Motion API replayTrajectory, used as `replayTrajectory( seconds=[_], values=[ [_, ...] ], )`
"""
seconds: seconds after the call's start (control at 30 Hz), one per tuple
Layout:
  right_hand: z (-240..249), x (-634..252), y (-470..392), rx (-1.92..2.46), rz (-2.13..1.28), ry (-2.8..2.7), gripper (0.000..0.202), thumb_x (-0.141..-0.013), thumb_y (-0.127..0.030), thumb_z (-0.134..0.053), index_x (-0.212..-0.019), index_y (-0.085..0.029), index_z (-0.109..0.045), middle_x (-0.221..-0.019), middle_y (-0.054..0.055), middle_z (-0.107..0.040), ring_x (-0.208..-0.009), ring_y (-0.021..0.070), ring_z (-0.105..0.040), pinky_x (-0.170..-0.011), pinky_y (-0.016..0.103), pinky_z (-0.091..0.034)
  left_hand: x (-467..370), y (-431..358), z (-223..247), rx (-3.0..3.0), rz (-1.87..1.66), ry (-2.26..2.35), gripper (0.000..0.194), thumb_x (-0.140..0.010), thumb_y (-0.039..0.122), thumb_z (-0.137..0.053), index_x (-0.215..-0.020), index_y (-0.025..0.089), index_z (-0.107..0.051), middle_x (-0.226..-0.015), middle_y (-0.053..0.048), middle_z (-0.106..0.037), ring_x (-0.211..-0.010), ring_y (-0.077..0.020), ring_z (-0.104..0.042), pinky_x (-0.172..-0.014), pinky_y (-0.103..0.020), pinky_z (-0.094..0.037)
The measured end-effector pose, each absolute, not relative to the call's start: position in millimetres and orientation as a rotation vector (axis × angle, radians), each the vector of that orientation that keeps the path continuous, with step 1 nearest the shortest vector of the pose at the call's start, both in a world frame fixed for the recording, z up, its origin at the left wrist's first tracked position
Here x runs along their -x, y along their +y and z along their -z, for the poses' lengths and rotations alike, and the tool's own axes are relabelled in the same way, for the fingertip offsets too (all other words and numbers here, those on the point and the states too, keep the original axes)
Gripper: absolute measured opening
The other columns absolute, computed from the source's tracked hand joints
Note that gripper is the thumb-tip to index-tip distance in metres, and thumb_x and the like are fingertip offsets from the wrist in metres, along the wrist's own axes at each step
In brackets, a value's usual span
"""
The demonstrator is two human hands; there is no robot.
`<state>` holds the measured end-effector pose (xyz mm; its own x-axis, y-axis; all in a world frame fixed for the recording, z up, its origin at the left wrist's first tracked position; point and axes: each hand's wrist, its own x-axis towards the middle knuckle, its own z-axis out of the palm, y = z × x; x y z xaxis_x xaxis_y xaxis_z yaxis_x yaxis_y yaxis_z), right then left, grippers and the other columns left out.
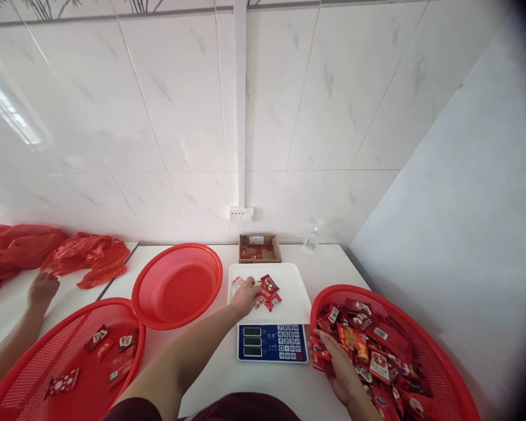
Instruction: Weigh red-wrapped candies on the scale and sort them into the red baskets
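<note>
My left hand [244,297] reaches over the white tray of the scale [236,313], its fingers together at a small pile of red packets [269,286]. Some pink and yellow wrappers show in that pile. The scale's blue keypad panel [272,343] faces me. My right hand [336,365] is at the left rim of the right red basket [453,380], fingers around a few red packets [319,355]. Many red packets [379,362] fill this basket beside the hand.
An open cardboard box [260,257] and a clear bottle [311,238] stand by the wall. An empty red basket [179,286] and a larger one [83,380] with several packets lie left. Another person's hand [42,289] is near red bags [87,251].
</note>
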<state>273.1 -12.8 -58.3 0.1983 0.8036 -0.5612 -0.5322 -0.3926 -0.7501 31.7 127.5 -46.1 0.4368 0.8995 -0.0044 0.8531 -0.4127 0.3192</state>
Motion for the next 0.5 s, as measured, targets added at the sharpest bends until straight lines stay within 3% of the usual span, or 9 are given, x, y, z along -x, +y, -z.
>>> replayTrajectory(
  seconds=[0.13, 0.27, 0.37, 0.5],
  values=[
    [60.2, -274.4, -14.3, 1.317, -1.476, -0.282, 0.04, -0.054, -0.042, -0.08, -0.088, -0.024, -0.069, -0.084, -0.001, -0.073, -0.074, 0.0154, -0.068, -0.066, 0.024, -0.055, 11.3, 134.0, 25.1, -2.325, -0.405, 1.747, 0.027, -0.084, 0.016, -0.045, -0.103, 0.023, -0.063, -0.123, -0.005, -0.048, -0.104, -0.0144, -0.054, -0.083, -0.023, -0.046],
    [59.0, -274.6, -15.4, 1.301, -1.49, -0.256, 0.041, -0.053, -0.042, -0.08, -0.089, -0.025, -0.069, -0.085, -0.002, -0.072, -0.075, 0.0148, -0.067, -0.066, 0.024, -0.055, 63.5, 137.4, 9.2, -2.182, -0.504, 2.064, 0.04, -0.088, 0.019, -0.034, -0.123, 0.024, -0.053, -0.135, -0.012, -0.041, -0.12, -0.0256, -0.046, -0.088, -0.038, -0.045],
    [57.8, -275.3, -15.1, 1.309, -1.494, -0.242, 0.041, -0.052, -0.041, -0.08, -0.088, -0.025, -0.069, -0.085, -0.003, -0.072, -0.076, 0.0144, -0.067, -0.065, 0.022, -0.054, 70.2, 133.5, 15.4, -2.145, -0.48, 2.178, 0.051, -0.086, 0.028, -0.042, -0.137, 0.02, -0.039, -0.146, -0.017, -0.032, -0.134, -0.0349, -0.029, -0.103, -0.053, -0.03],
    [59.1, -276.1, -13.7, 1.312, -1.484, -0.261, 0.039, -0.053, -0.041, -0.08, -0.087, -0.025, -0.069, -0.087, -0.002, -0.072, -0.076, 0.0147, -0.067, -0.064, 0.022, -0.054, 20.3, 125.3, 40.9, -2.207, -0.339, 1.876, 0.067, -0.084, 0.048, -0.045, -0.143, 0.022, -0.028, -0.155, -0.011, -0.017, -0.142, -0.0312, -0.011, -0.111, -0.048, -0.02]
  ],
)
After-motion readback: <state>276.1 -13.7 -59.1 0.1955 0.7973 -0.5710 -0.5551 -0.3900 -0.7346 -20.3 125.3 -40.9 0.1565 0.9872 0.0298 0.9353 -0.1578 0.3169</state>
